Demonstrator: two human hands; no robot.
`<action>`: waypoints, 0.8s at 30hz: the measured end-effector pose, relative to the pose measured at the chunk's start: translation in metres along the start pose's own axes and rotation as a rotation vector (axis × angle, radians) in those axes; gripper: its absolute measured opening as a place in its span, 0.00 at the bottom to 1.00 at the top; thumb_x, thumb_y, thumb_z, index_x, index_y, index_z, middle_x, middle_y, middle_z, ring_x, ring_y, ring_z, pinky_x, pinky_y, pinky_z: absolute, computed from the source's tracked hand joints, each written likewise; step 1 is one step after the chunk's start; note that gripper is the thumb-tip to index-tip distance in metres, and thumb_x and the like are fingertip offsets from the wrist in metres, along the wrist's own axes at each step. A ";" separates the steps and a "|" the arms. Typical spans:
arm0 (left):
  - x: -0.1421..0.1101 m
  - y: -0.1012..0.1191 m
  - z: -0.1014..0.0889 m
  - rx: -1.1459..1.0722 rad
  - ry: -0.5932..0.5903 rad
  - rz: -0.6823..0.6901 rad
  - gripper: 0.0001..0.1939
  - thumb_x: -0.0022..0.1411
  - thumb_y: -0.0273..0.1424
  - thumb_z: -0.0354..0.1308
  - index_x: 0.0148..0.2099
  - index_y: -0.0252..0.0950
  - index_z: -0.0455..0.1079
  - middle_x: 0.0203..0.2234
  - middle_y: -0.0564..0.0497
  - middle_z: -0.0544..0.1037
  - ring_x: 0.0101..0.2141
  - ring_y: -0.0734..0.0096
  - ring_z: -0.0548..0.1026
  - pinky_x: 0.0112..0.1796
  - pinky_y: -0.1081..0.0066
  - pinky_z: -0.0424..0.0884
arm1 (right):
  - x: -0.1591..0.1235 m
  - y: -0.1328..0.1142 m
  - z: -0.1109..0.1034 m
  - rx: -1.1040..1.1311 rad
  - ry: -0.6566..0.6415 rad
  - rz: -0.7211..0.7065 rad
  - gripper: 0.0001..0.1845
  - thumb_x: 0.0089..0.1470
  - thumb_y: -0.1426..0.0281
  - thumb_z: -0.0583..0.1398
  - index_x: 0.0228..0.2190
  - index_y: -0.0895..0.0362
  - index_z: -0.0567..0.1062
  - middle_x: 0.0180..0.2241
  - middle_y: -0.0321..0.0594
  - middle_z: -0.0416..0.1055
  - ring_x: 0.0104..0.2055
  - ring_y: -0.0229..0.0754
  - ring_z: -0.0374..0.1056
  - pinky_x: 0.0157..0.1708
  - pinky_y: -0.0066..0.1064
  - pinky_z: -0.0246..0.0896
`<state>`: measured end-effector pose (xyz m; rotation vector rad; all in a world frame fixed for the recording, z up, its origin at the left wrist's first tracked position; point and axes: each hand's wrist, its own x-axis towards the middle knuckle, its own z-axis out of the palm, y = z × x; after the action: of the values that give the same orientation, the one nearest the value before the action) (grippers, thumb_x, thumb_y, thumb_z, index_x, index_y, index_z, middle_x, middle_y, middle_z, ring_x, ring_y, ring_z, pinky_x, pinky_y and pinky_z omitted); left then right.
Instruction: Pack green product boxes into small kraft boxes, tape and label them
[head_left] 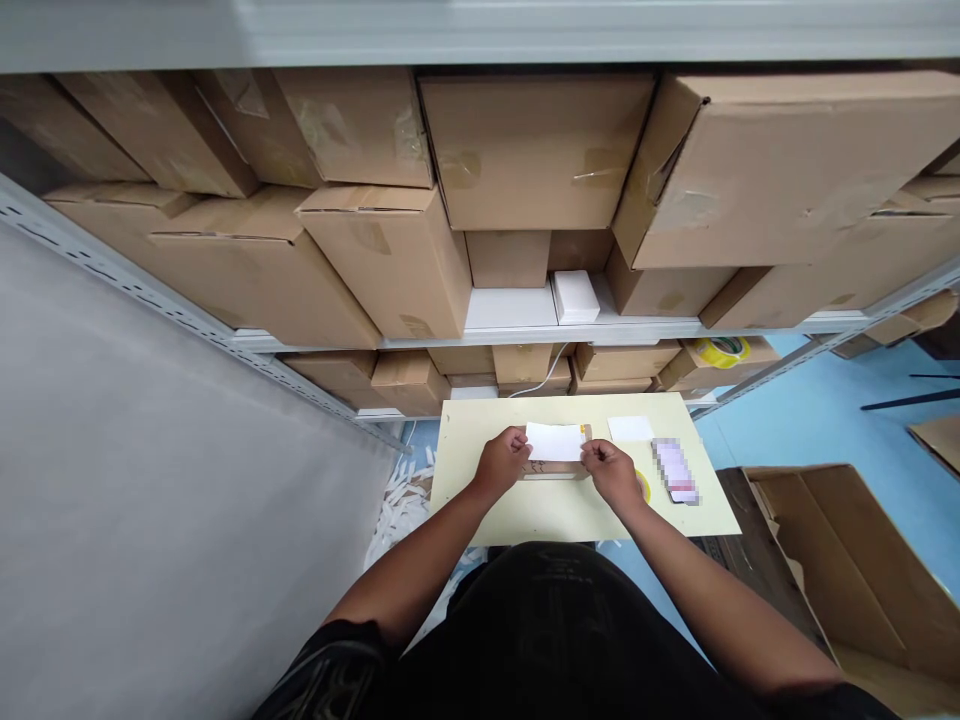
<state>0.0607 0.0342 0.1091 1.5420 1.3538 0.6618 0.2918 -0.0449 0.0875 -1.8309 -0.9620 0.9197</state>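
Between my two hands a white sheet like a label [553, 442] is stretched flat over a small cardboard box [540, 468]. My left hand [505, 458] pinches the sheet's left edge, and my right hand [607, 466] pinches its right edge. Dark writing and a white strip show on the part of the box that the sheet leaves uncovered. Whether the sheet touches the box, I cannot tell. A yellow tape roll [643, 486] lies by my right wrist, partly hidden by it. Another white sheet [631, 429] rests on the pale yellow table [480, 520].
A phone [675, 470] with a blurred screen lies at the table's right. Behind stands a metal shelf [517, 330] full of cardboard boxes, with a second tape roll [722, 351] on a lower box. Paper strips [401, 510] litter the floor left; an open carton [847, 560] stands right.
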 end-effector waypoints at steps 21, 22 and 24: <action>0.023 -0.035 0.033 0.605 -0.120 0.137 0.05 0.69 0.30 0.54 0.42 0.40 0.72 0.37 0.49 0.80 0.39 0.63 0.76 0.39 0.68 0.65 | 0.029 0.027 0.011 -0.282 -0.070 -0.037 0.14 0.51 0.65 0.56 0.34 0.51 0.81 0.35 0.38 0.80 0.39 0.48 0.75 0.42 0.38 0.69; 0.024 -0.035 0.034 0.623 -0.127 0.137 0.05 0.69 0.30 0.54 0.42 0.40 0.72 0.37 0.49 0.80 0.40 0.62 0.76 0.39 0.67 0.66 | 0.029 0.027 0.012 -0.302 -0.073 -0.042 0.13 0.51 0.66 0.56 0.34 0.51 0.81 0.37 0.38 0.80 0.40 0.47 0.75 0.43 0.38 0.69; 0.026 -0.037 0.036 0.655 -0.138 0.147 0.06 0.69 0.29 0.54 0.43 0.39 0.72 0.39 0.47 0.80 0.42 0.61 0.76 0.40 0.67 0.67 | 0.031 0.028 0.014 -0.348 -0.077 -0.060 0.14 0.53 0.68 0.56 0.35 0.52 0.81 0.39 0.40 0.80 0.42 0.47 0.75 0.45 0.37 0.68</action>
<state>0.0820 0.0458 0.0570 2.1756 1.4358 0.1859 0.3004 -0.0229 0.0503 -2.0516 -1.2827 0.8293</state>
